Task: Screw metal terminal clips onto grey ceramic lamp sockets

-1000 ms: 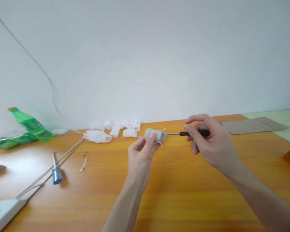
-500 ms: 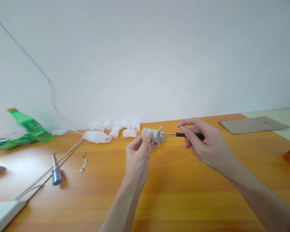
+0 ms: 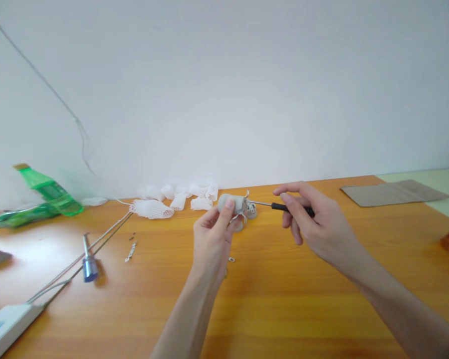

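Above the surface (image 3: 303, 299), our left hand (image 3: 211, 243) clamps the grey cylinder (image 3: 238, 203), our right hand (image 3: 316, 214) the screwdriver (image 3: 278, 206); we should press along its shaft (image 3: 260, 202), without tilting.

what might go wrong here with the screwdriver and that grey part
The screwdriver tip, at the metal end of the grey part, might slip and jab the left hand gripping just behind.

The part is held up in the fingers, so pushing could twist it loose.

The small loose metal piece near the left wrist could get brushed away.
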The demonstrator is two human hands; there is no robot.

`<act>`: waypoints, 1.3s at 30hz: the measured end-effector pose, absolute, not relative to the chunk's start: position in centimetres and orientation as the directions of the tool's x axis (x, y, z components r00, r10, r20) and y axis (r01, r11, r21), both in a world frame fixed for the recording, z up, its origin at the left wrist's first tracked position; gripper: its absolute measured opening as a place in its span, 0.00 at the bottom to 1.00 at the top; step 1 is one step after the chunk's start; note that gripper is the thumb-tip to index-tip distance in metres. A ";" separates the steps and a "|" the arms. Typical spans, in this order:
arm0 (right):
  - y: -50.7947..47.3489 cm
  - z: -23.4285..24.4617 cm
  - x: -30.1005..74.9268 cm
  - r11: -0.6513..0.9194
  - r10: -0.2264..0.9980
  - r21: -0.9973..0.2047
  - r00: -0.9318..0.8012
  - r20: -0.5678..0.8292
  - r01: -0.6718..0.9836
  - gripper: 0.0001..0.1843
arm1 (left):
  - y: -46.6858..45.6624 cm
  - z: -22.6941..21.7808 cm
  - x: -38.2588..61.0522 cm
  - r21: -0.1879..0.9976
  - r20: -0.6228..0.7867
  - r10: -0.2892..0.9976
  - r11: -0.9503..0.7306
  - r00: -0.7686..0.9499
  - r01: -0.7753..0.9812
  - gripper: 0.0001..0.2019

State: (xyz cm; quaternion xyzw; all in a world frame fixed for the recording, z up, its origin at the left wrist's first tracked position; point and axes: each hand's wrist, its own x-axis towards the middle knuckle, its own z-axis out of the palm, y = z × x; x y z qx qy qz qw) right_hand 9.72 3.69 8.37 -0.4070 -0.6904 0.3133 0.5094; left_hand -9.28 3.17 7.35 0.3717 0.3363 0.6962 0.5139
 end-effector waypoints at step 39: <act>3.3 8.9 9.9 0.545 0.838 -0.801 -0.128 0.530 0.249 0.09 | 3.3 7.2 -9.4 0.849 0.190 0.957 -0.273 -0.221 -0.452 0.12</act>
